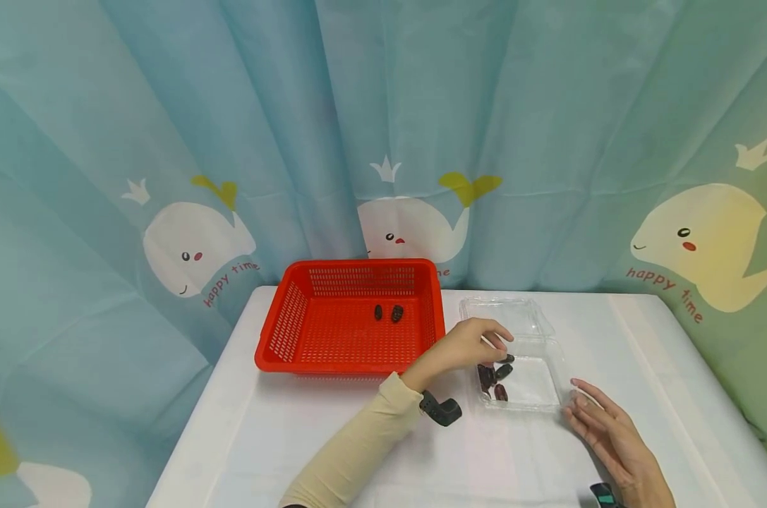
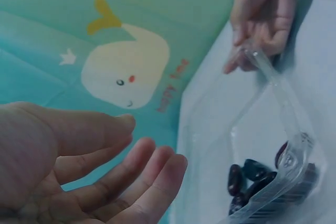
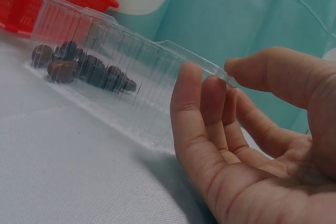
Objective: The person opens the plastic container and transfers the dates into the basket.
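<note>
A clear plastic box (image 1: 535, 381) stands on the table with its lid (image 1: 504, 314) folded back. Several dark brown dates (image 1: 504, 372) lie along its left side. Over that side hangs my left hand (image 1: 475, 346), its fingers loosely bent; in the left wrist view nothing shows between thumb and fingertips. My right hand (image 3: 257, 129) pinches the box's near right corner at the rim, thumb on top and fingers against the outer wall. Two more dates (image 1: 397, 314) sit in a red plastic basket (image 1: 351, 366) left of the box.
The basket stands at the back left of the white-covered table (image 1: 459, 466), close beside the box. A blue-green curtain (image 1: 548, 141) with whale prints hangs right behind the table and along both its sides.
</note>
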### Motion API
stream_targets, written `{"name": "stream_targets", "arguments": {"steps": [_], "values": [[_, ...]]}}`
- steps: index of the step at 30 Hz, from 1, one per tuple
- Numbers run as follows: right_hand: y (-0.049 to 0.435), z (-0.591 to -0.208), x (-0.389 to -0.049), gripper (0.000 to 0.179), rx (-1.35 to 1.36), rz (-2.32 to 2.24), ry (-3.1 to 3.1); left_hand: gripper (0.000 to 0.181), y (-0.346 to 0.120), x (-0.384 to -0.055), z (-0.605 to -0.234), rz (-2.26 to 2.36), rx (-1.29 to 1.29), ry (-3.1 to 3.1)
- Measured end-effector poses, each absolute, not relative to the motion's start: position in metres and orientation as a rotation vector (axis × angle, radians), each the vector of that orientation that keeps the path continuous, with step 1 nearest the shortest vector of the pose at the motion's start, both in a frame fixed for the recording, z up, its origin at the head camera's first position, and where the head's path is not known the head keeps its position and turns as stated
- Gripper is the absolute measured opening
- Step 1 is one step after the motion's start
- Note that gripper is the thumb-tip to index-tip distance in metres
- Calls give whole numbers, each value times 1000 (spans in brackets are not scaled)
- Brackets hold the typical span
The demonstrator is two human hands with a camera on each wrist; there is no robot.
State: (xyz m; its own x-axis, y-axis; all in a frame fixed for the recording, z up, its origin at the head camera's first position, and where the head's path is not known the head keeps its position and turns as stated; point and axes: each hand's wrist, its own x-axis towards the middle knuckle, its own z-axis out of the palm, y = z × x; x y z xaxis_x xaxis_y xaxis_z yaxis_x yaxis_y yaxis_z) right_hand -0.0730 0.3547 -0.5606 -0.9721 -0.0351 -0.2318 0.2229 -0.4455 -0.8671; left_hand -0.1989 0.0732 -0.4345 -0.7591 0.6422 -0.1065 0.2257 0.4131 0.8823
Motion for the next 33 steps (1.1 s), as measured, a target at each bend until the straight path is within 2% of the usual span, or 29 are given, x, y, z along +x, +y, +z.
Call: {"name": "stream_targets", "arguments": {"steps": [6, 17, 25, 30, 33], "values": [[355, -560, -74, 37, 272, -2525, 1581, 29, 87, -202, -443, 1144, 771, 2333], [356, -561, -73, 37, 251, -2526, 1590, 39, 96, -210, -455, 591, 1108, 2447], [357, -563, -72, 40, 176, -2562, 1529, 40, 102, -213, -466, 445, 1161, 2454], [356, -563, -72, 39, 200, -2535, 1567, 35, 107, -211, -468, 216, 1220, 2507], [356, -563, -73, 39, 215, -2524, 1578, 24, 110, -208, -470, 63, 1255, 2533]]}}
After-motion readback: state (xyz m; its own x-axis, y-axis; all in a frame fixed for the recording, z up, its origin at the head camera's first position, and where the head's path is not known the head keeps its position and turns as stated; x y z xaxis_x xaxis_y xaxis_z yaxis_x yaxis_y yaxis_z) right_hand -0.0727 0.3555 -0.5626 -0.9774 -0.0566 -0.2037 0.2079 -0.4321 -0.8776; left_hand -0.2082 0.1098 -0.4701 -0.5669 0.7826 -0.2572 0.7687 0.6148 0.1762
